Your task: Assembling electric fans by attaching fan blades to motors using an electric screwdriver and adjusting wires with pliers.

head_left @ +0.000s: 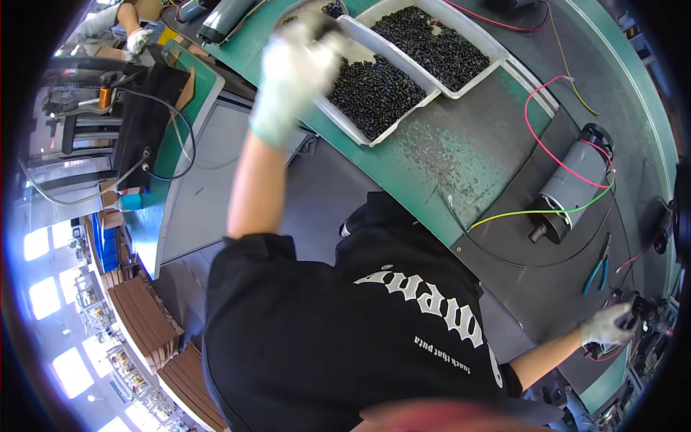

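My left hand (299, 68), in a white glove, is over the left white tray (403, 126) of small black cylindrical pieces (374, 93). Motion smears its fingers, and a dark blurred patch shows beside them. Far to the right, my gloved right hand (608, 325) has its fingers closed at a black object (643, 309) near the table's edge. What that object is cannot be made out. Between the hands lies a grey cylindrical motor (576, 180) with black ends and a threaded shaft. Pink, yellow-green and black wires run from it.
A second white tray (461, 88) of black pieces adjoins the first, and a round container (306, 11) stands behind. Pliers with teal handles (596, 273) lie near the motor. Another cylinder (227, 20) is at the far left. A co-worker's gloved hand (138, 41) shows beyond a machine (101, 137).
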The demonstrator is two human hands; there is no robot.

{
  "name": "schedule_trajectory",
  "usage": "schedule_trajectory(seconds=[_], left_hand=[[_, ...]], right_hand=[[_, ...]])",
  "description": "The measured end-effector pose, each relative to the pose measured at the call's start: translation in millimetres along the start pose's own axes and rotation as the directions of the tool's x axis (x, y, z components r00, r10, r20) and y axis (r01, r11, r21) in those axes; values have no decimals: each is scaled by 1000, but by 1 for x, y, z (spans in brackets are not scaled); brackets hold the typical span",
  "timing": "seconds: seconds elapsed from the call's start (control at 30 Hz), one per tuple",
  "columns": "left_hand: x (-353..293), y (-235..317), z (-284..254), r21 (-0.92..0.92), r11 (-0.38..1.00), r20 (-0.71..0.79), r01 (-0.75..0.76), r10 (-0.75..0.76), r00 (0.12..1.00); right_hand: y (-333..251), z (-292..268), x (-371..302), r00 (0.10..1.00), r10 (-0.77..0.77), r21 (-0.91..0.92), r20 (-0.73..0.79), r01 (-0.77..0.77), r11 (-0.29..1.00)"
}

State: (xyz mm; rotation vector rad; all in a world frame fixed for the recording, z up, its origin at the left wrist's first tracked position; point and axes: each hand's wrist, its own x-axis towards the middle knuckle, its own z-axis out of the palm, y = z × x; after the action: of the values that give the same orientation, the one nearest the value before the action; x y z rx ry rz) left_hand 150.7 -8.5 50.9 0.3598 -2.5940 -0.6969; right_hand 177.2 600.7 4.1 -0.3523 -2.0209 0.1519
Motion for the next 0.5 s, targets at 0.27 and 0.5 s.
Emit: schedule_trajectory(seconds=[0.27,0.5], left_hand=[[120,-164,31,415,899,215,-138,50,975],[135,-161,29,300,949,333,-92,-14,943]], right_hand=[[-8,25,-51,668,-78,38,740,75,996],[-10,19,-50,680,-80,2,729,116,993]])
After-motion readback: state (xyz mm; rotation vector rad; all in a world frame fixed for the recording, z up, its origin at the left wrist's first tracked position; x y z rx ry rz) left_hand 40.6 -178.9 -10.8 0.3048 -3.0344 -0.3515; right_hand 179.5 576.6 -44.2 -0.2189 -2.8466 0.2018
